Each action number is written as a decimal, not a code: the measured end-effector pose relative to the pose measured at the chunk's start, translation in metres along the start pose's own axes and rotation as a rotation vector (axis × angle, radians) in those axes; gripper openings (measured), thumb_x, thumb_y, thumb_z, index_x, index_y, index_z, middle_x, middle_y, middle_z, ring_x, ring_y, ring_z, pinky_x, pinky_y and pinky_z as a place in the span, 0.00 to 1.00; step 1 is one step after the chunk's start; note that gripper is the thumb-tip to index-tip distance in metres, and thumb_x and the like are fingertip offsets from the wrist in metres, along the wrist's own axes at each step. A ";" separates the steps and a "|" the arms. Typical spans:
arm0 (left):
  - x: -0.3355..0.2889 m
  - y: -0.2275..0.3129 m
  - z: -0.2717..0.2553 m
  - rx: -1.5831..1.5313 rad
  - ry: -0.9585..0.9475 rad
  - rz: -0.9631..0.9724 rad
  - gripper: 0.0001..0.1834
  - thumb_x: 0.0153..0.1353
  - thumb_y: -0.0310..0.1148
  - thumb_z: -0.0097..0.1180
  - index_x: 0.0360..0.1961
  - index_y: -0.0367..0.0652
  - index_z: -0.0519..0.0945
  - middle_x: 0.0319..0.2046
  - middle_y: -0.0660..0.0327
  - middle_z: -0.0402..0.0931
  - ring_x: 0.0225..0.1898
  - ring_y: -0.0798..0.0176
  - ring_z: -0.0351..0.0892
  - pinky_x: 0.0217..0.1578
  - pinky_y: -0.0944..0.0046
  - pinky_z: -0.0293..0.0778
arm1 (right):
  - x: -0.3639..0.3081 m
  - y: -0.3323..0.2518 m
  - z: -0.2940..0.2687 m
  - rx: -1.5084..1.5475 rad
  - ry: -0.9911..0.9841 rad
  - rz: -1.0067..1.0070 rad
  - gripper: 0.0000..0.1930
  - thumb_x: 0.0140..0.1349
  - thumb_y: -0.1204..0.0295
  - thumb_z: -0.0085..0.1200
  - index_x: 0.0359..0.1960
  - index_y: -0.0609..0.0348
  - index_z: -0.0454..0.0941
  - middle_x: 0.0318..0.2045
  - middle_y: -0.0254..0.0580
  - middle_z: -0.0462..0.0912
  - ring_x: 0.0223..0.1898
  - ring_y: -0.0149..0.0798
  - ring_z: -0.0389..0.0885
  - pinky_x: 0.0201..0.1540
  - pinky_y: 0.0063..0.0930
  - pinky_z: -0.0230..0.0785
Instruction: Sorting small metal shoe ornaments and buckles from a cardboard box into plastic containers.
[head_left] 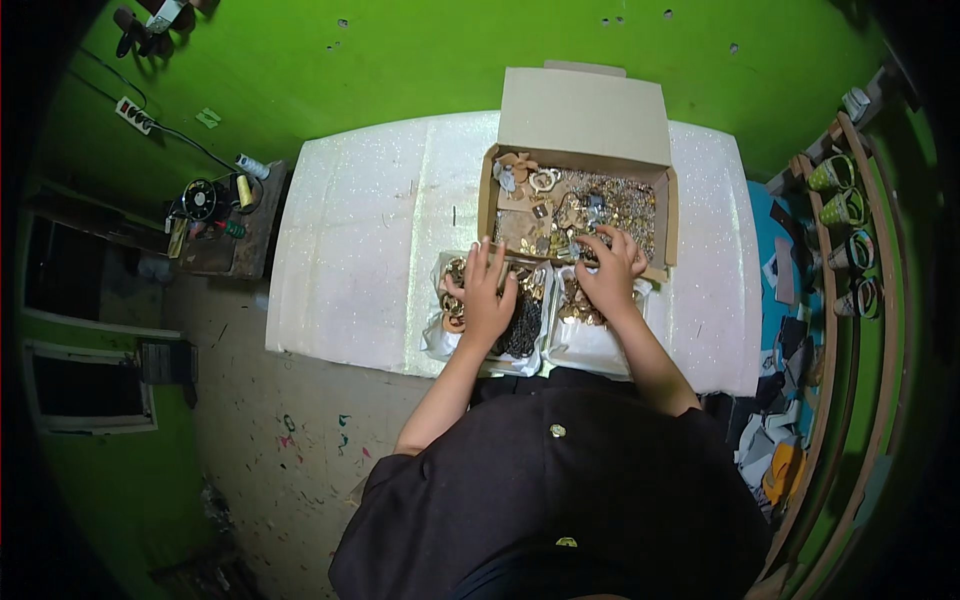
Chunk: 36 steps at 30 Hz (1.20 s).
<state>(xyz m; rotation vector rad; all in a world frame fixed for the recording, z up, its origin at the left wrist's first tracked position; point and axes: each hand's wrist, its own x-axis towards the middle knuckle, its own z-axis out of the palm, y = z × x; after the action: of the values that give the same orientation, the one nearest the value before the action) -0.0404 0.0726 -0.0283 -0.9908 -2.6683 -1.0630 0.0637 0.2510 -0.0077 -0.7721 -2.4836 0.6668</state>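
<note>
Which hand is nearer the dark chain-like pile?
Left. The left hand is just left of the dark chain-like pile; the right hand is farther off, to its right.

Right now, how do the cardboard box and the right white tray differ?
The box is brown cardboard; the tray is white. The box is larger and farther from the person; the tray is smaller and nearer. The box has a raised lid; the tray shows none. Both hold small pieces.
</note>
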 end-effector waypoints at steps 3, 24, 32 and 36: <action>0.004 0.005 0.003 0.086 -0.061 0.079 0.28 0.58 0.38 0.50 0.62 0.54 0.67 0.65 0.57 0.57 0.66 0.53 0.53 0.56 0.30 0.31 | 0.008 0.004 0.001 0.034 0.017 -0.009 0.17 0.44 0.68 0.60 0.40 0.42 0.80 0.51 0.37 0.69 0.60 0.45 0.57 0.59 0.51 0.35; 0.016 0.005 0.007 0.157 -0.281 0.064 0.28 0.59 0.44 0.51 0.62 0.58 0.65 0.66 0.58 0.54 0.67 0.52 0.49 0.55 0.26 0.34 | 0.119 0.009 0.043 -0.170 -0.361 -0.049 0.16 0.50 0.68 0.55 0.44 0.43 0.80 0.51 0.43 0.70 0.59 0.45 0.59 0.58 0.56 0.43; 0.014 0.004 0.007 0.150 -0.267 0.076 0.29 0.58 0.43 0.51 0.62 0.59 0.65 0.65 0.58 0.55 0.67 0.52 0.51 0.55 0.26 0.34 | 0.131 0.021 0.091 -0.330 -0.343 -0.159 0.20 0.52 0.67 0.54 0.50 0.39 0.76 0.53 0.45 0.68 0.60 0.48 0.58 0.56 0.58 0.46; 0.013 0.001 0.009 0.126 -0.310 0.044 0.29 0.58 0.44 0.51 0.63 0.60 0.64 0.67 0.58 0.52 0.69 0.52 0.46 0.55 0.24 0.32 | 0.133 0.019 0.094 -0.275 -0.367 -0.307 0.18 0.52 0.71 0.54 0.46 0.37 0.79 0.54 0.44 0.68 0.60 0.47 0.59 0.56 0.56 0.46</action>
<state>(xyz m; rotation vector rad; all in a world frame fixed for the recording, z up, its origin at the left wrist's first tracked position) -0.0490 0.0859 -0.0299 -1.2751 -2.8921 -0.7761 -0.0782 0.3174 -0.0561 -0.3634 -2.9886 0.3859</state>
